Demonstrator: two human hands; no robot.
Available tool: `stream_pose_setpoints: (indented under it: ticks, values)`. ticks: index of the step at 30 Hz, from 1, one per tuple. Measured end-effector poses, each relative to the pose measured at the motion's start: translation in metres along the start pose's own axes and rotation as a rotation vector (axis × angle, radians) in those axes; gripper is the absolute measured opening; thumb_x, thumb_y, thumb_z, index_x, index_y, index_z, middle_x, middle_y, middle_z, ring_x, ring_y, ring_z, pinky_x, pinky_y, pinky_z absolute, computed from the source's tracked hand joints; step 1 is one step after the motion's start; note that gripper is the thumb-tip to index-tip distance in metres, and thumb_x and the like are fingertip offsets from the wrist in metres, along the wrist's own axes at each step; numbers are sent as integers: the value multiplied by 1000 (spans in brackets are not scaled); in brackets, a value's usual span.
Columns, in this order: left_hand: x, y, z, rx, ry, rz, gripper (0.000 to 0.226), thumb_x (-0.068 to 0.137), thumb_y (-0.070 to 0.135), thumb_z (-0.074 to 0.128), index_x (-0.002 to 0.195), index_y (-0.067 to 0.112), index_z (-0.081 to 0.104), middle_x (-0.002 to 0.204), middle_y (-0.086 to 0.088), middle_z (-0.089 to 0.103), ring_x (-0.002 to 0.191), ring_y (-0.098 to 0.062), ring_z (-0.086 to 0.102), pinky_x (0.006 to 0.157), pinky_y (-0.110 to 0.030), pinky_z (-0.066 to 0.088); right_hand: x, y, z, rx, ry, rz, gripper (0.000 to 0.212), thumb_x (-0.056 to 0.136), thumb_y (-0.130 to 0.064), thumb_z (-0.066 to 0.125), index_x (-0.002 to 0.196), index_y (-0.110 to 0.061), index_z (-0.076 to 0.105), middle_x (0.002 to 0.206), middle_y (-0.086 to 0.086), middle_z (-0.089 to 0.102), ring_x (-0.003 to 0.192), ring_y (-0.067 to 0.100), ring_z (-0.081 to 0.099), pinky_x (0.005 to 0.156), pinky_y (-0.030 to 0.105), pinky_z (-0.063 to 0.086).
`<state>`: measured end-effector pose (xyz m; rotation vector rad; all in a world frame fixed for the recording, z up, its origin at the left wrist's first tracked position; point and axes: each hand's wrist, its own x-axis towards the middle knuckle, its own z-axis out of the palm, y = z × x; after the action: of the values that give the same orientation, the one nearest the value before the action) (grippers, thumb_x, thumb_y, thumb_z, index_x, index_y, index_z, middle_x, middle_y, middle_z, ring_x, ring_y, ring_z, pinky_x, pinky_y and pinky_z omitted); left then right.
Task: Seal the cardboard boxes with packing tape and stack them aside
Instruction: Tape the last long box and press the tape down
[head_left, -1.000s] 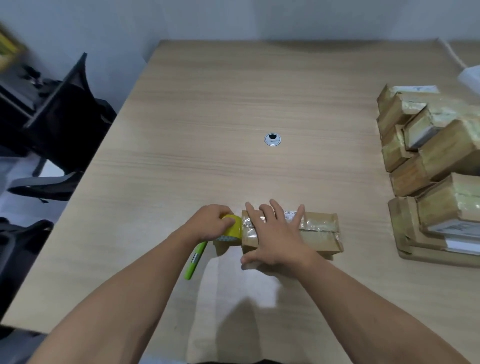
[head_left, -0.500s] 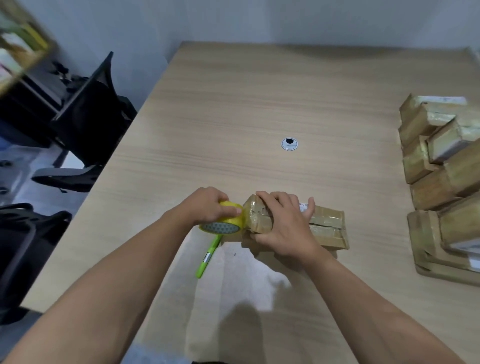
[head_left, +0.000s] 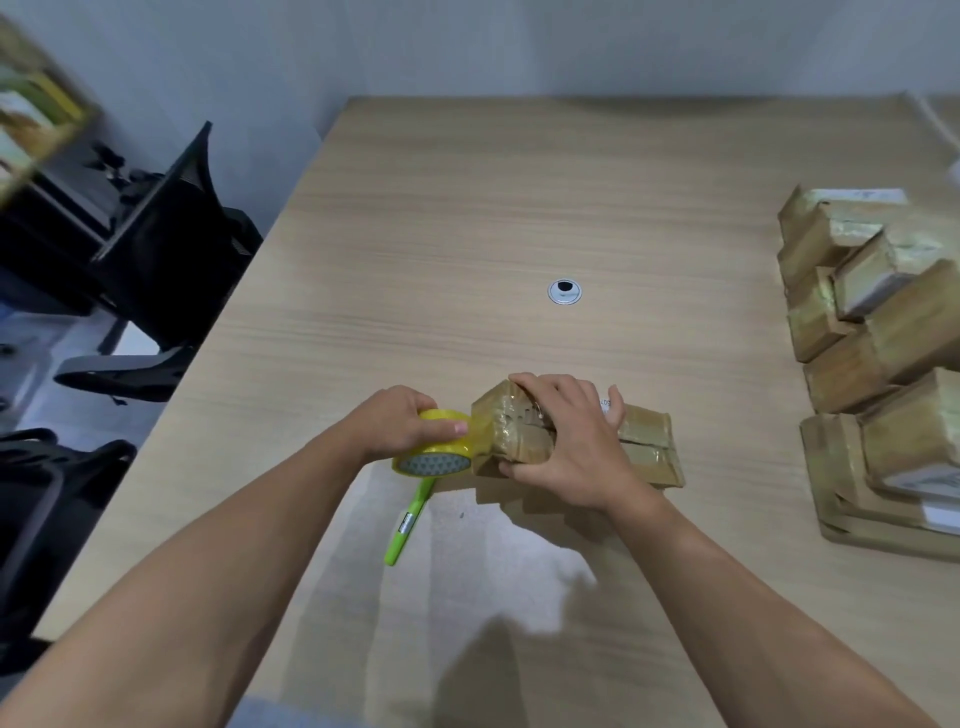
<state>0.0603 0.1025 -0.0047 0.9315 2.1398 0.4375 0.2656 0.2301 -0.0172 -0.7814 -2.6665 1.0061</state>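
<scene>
A long cardboard box (head_left: 644, 441) lies on the wooden table (head_left: 467, 234), its left end tilted up off the surface. My right hand (head_left: 566, 441) grips that raised left part, fingers curled over the top. My left hand (head_left: 400, 421) holds a yellow roll of packing tape (head_left: 436, 447) against the box's left end, thumb on the roll. Glossy tape covers the box's left end and top.
A green pen (head_left: 410, 519) lies on the table under the tape roll. Several taped boxes (head_left: 872, 332) are piled at the right edge. A round cable grommet (head_left: 564, 291) sits mid-table. Black office chairs (head_left: 156, 270) stand left of the table.
My right hand went from lying flat on the box to gripping it and lifting its left end. The tape roll stayed at that end in my left hand.
</scene>
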Motion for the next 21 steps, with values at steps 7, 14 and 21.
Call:
stream_pose_setpoints:
  ticks: [7,14,21]
  values:
    - [-3,6,-8,-409,-79,-4,68,47,68,85,84,13,70,80,-4,74,76,-17,70,75,-32,54,7,-14,-9,254,107,-23,91,53,-68,67,138,-48,42,125,-22,46,121,4,40,115,60,19]
    - [-13,46,-57,-414,-27,114,47,50,54,84,68,15,66,69,-6,64,65,-17,61,65,-28,46,23,-18,-6,776,71,-3,73,68,-86,62,128,-54,35,135,-7,46,131,21,47,111,53,39]
    - [-18,87,-69,-6,4,179,27,81,36,65,66,14,65,64,0,57,64,-15,52,65,-32,39,15,-17,-4,1327,134,233,35,79,-28,63,113,-26,54,99,3,61,87,17,62,77,31,51]
